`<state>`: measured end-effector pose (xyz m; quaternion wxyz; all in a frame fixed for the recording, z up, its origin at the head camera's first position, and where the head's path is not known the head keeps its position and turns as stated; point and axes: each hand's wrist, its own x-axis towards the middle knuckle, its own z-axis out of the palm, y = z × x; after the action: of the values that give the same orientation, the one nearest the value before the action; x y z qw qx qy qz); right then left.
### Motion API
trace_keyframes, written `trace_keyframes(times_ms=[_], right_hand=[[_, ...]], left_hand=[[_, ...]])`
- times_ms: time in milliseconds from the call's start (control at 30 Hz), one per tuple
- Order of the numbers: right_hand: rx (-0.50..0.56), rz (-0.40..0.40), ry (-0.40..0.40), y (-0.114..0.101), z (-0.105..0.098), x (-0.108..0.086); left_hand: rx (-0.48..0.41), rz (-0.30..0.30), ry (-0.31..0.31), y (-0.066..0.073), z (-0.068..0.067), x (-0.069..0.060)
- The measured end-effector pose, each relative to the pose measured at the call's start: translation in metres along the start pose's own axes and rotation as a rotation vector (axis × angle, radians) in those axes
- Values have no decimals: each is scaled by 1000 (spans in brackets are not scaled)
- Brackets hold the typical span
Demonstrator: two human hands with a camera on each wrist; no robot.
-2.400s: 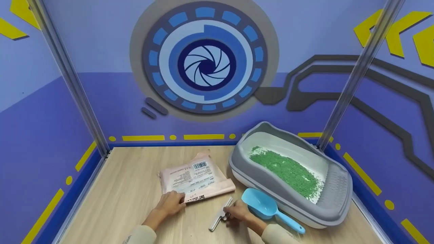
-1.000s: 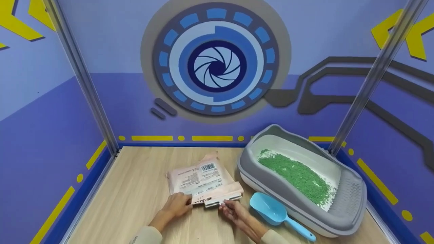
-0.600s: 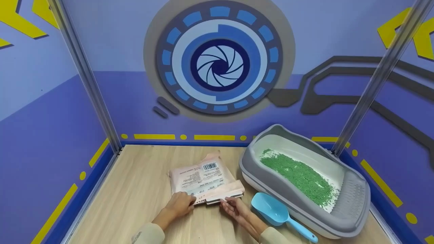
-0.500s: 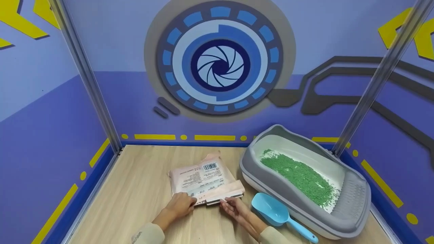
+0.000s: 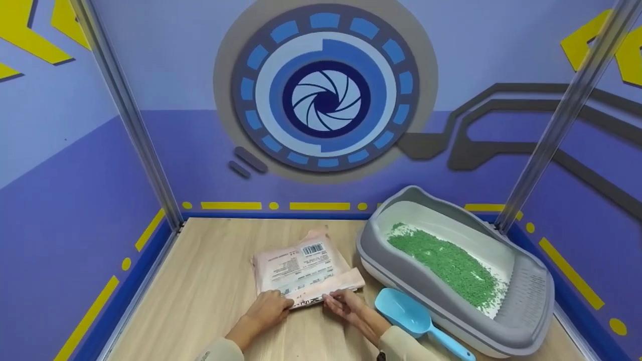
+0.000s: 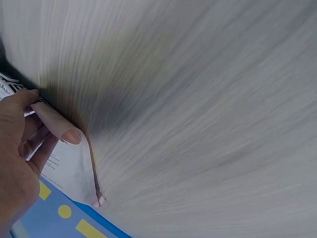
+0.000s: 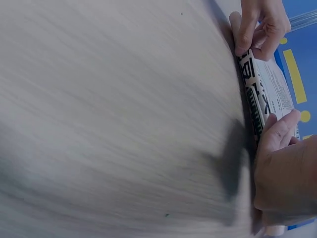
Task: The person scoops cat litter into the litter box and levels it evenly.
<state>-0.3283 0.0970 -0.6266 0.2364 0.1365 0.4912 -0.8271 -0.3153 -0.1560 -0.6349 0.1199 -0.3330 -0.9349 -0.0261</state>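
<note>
A pink printed bag [image 5: 296,268] lies flat on the wooden table, its near edge folded into a roll. My left hand [image 5: 266,311] pinches the left part of that fold; in the left wrist view its thumb lies along one side and the fingers reach round the other. At the right part of the fold, my right hand [image 5: 348,305] grips the edge with curled fingers. The right wrist view has both hands on the roll, with bold dark print between them. The pale sealing clip seen earlier is not plainly visible, perhaps hidden by the right hand or the bag.
A grey-and-white litter tray [image 5: 368,250] holding green granules [image 5: 446,260] stands to the right. Between it and my right forearm lies a light-blue scoop [image 5: 404,311]. Metal posts [image 5: 133,125] and painted panels enclose the table [image 5: 200,281].
My right hand brought the pale clip from the table to the bag's folded edge, where it lay half a second ago. Now the clip is out of sight and the fingers hold the fold.
</note>
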Motion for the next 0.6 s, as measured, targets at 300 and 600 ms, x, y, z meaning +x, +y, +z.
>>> trace_keyframes(times_ms=[300,600], right_hand=[[-77,94,-13,-7,-12,6],[-212,94,16,-7,-6,2]], left_hand=[[14,9,10,5,4,-1],[35,-6,-50,2,-8,6]])
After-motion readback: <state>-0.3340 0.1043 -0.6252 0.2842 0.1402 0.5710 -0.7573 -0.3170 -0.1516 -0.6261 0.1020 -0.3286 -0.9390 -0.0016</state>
